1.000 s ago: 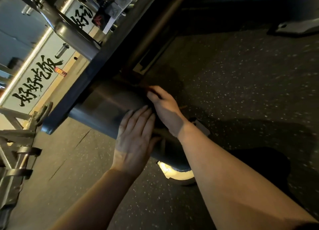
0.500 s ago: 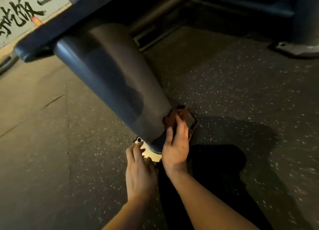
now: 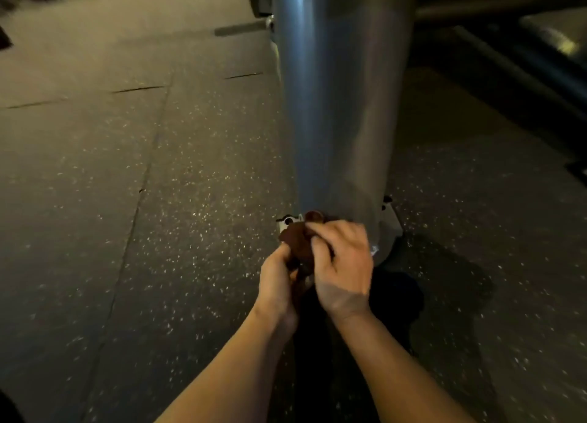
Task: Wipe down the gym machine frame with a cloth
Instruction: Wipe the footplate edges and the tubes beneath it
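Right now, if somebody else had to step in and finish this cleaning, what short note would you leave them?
Left hand: grips the lower part of the brown cloth.
Right hand: fingers curled over the cloth's top.
Cloth: bunched between both hands, low down at the foot of the grey frame column, beside the metal base plate.
Done: the pictures cannot show how much has been wiped.
Left: probably rebunch the cloth, then wipe the column's foot and base plate.

No text, label, brand, number or sign could be read anywhere in this view.
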Demonstrator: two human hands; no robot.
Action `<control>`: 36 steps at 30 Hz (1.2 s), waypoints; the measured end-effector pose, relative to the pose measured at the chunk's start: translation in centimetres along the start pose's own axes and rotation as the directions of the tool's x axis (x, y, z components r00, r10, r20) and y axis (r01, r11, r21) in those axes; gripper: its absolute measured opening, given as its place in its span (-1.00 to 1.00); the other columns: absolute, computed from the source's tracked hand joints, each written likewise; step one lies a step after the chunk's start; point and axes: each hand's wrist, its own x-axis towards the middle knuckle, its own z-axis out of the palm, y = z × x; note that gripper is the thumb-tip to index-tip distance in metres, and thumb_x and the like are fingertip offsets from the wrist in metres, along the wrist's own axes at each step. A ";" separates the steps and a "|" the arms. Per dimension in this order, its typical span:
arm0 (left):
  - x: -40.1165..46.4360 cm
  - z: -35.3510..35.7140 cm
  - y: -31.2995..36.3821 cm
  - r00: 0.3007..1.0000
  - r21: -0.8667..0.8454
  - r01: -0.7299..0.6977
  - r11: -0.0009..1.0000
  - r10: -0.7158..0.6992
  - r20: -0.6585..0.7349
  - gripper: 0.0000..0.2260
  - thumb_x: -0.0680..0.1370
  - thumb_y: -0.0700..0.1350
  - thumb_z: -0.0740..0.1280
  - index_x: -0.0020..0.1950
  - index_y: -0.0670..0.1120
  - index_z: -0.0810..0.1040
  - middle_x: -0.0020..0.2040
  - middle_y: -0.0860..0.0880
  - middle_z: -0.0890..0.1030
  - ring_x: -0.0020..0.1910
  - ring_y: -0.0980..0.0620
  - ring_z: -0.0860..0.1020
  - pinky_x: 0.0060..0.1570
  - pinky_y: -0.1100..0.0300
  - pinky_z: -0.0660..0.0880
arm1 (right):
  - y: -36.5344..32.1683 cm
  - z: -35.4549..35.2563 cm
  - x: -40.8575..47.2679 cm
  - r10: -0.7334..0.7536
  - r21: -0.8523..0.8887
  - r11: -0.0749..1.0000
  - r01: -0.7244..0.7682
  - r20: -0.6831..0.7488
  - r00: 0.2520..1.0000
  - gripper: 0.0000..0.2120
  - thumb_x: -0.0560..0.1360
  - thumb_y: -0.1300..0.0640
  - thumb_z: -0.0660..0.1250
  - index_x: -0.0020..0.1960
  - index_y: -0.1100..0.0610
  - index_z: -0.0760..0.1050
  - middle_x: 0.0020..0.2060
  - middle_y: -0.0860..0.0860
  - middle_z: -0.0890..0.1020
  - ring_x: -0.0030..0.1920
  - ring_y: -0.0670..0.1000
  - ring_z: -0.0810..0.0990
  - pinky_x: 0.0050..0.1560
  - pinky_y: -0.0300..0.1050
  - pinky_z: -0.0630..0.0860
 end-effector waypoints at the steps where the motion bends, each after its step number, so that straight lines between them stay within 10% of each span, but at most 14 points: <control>1: 0.5 0.3 0.1 0.998 0.024 -0.029 0.999 0.030 -0.063 -0.77 0.59 -0.15 0.18 -0.02 -0.18 0.63 -0.16 -0.16 0.64 -0.23 -0.04 0.62 -0.23 0.17 0.58 | 0.0 -0.2 0.6 0.001 -0.029 1.000 -0.002 -0.054 0.999 -0.65 0.50 0.04 0.15 0.04 0.10 0.67 -0.08 0.05 0.64 -0.01 0.07 0.50 0.04 -0.19 0.34; 9: 1.0 3.0 -0.6 0.927 0.200 -0.303 0.932 0.337 -0.167 -0.84 0.52 -0.16 0.41 0.08 -0.01 0.63 -0.03 -0.04 0.69 0.04 -0.04 0.64 0.19 0.01 0.53 | -0.1 -1.5 1.5 0.100 0.058 0.993 -0.102 0.035 0.994 -0.77 0.54 0.29 0.29 0.09 0.08 0.64 -0.03 -0.05 0.67 0.03 -0.05 0.61 0.19 -0.07 0.50; 14: 1.1 2.4 0.2 0.809 0.363 -0.172 0.916 0.342 -0.478 -0.75 0.54 -0.17 0.37 0.21 -0.06 0.62 0.12 -0.07 0.65 0.13 -0.04 0.59 0.24 0.12 0.46 | -0.6 -1.0 1.7 -0.027 -0.121 0.993 -0.006 -0.264 0.964 -0.78 0.48 0.30 0.38 0.12 0.17 0.58 0.04 0.16 0.55 0.07 0.13 0.50 0.03 -0.02 0.46; 20: 2.0 3.9 0.5 0.940 0.428 -0.197 0.882 0.293 -0.172 -0.72 0.60 -0.26 0.23 0.23 -0.03 0.58 0.13 -0.05 0.63 0.16 -0.03 0.58 0.28 0.00 0.46 | -0.2 -0.7 1.4 -0.052 -0.166 0.986 0.002 -0.299 0.953 -0.38 0.53 0.27 0.30 0.52 0.07 0.16 0.50 0.15 0.24 0.44 0.14 0.23 0.35 0.20 0.36; 25: 1.6 5.1 1.7 0.881 0.444 -0.340 0.829 0.445 -0.158 -0.69 0.57 -0.21 0.25 0.23 0.09 0.60 0.10 0.02 0.65 0.13 0.00 0.59 0.24 -0.01 0.49 | 0.0 -0.8 1.5 0.003 -0.054 0.998 -0.020 -0.302 0.953 -0.47 0.60 0.12 0.09 0.55 -0.01 0.09 0.54 -0.01 0.19 0.51 -0.09 0.12 0.46 -0.13 0.10; 36: -1.8 10.1 8.8 0.635 0.315 -0.743 0.591 0.771 0.050 -0.62 0.56 -0.26 0.27 0.35 -0.01 0.52 0.24 0.02 0.59 0.26 0.05 0.52 0.33 0.03 0.42 | -2.1 -3.2 5.2 -0.133 0.025 0.985 0.169 -0.507 0.852 -0.67 0.58 0.17 0.22 0.31 0.24 0.48 0.27 0.19 0.48 0.27 0.00 0.44 0.24 -0.13 0.42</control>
